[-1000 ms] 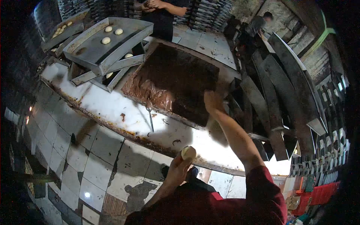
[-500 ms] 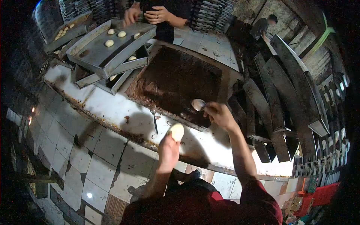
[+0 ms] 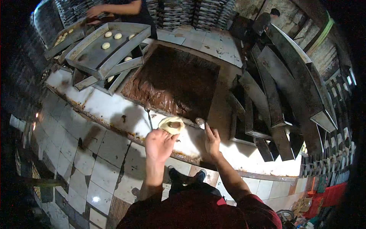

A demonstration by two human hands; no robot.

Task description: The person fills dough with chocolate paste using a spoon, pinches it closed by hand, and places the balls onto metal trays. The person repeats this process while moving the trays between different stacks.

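The left hand [image 3: 159, 144] cups a flattened round of dough [image 3: 171, 124], its fingers curled under the rim; a dab of brown filling sits in the middle of the round. The right hand [image 3: 212, 141] is clenched around the handle of a spoon [image 3: 201, 123], whose bowl points up just beside the dough, close to it but apart. Both hands hover over the near edge of the white worktop [image 3: 110, 108]. Directly behind them, toward the middle of the worktop, lies a large tray of dark brown filling [image 3: 173, 82]. A second spoon [image 3: 148, 114] lies on the worktop left of the dough. At the far left corner, stacked metal trays [image 3: 91, 53] carry pale dough balls [image 3: 105, 45], and another person's arm [image 3: 114, 8] reaches over them. Empty dark trays [image 3: 282, 87] lean along the right edge.
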